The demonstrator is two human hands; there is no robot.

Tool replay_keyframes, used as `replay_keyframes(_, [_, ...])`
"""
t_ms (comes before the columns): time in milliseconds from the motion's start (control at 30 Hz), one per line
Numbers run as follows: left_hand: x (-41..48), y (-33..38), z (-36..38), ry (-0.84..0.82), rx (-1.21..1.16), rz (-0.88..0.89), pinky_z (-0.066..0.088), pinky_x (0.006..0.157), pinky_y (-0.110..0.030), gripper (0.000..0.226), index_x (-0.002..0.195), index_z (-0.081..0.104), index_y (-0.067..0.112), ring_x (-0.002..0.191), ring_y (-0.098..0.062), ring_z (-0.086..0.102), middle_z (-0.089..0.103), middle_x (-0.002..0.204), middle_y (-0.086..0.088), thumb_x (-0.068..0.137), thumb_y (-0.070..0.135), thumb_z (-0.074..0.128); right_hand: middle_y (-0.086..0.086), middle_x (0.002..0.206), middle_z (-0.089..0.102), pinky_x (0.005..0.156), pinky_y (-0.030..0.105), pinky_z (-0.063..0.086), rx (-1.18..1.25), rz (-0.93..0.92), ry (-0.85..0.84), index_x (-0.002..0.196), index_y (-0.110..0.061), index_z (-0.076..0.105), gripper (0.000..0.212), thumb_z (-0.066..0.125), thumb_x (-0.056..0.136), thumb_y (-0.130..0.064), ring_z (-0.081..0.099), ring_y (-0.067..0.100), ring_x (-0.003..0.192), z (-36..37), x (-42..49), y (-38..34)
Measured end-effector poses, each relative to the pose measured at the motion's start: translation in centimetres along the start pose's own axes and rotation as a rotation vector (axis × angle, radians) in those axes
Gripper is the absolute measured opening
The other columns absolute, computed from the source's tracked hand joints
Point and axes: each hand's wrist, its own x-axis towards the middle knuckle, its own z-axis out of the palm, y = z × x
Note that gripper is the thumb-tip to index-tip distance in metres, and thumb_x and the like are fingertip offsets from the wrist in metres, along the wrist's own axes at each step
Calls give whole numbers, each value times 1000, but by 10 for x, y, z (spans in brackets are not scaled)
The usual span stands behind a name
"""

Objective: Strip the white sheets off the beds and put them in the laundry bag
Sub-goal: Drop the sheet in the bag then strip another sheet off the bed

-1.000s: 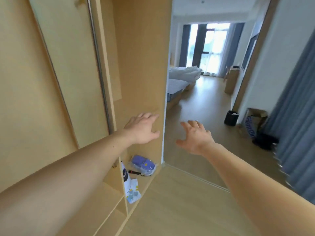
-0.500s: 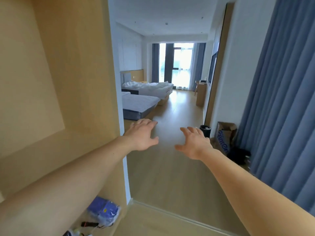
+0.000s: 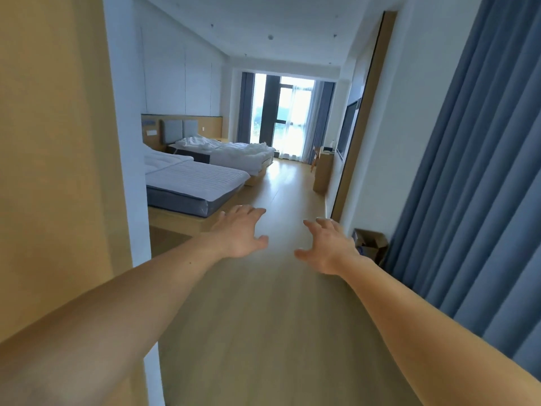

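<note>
Two beds stand along the left wall of the room ahead. The near bed (image 3: 199, 183) has a flat white striped cover over a grey mattress. The far bed (image 3: 234, 152) carries rumpled white sheets. My left hand (image 3: 241, 231) and my right hand (image 3: 328, 247) are stretched out in front of me over the wooden floor, fingers spread, holding nothing. Both hands are well short of the beds. No laundry bag is in view.
A wooden wardrobe side (image 3: 58, 171) fills the left edge. Blue curtains (image 3: 474, 171) hang on the right, with an open cardboard box (image 3: 371, 244) at their foot. A wooden desk (image 3: 322, 171) stands on the right wall before the window (image 3: 292, 118).
The view has swung right and up, from the wardrobe shelves to the room. The beds have come closer. Both hands stay spread and empty.
</note>
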Motion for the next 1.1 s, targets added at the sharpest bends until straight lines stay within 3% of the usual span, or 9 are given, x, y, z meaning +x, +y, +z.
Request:
replay_keyframes(467, [306, -84, 60, -23, 64, 75, 20, 117, -49, 74, 156, 18, 26, 148, -23, 17, 21, 162, -1, 94, 54, 47, 0, 167, 7, 119, 48, 21, 23, 6, -13, 159, -29, 10, 86, 59, 92, -52, 0, 25, 153, 32, 310, 33])
replay_keyframes(767, [508, -133, 80, 17, 89, -11, 22, 117, -54, 71, 156, 21, 24, 148, -24, 20, 24, 161, -2, 95, 52, 46, -2, 166, 6, 117, 55, 23, 74, -57, -13, 158, -31, 10, 85, 58, 91, -52, -1, 23, 153, 40, 540, 71])
replay_keyframes(1100, [698, -259, 112, 57, 101, -117, 23, 117, -54, 70, 154, 26, 25, 147, -26, 25, 29, 159, -2, 95, 56, 47, -3, 166, 6, 117, 52, 20, 51, -161, -32, 158, -30, 12, 81, 54, 93, -54, -1, 21, 153, 70, 775, 33])
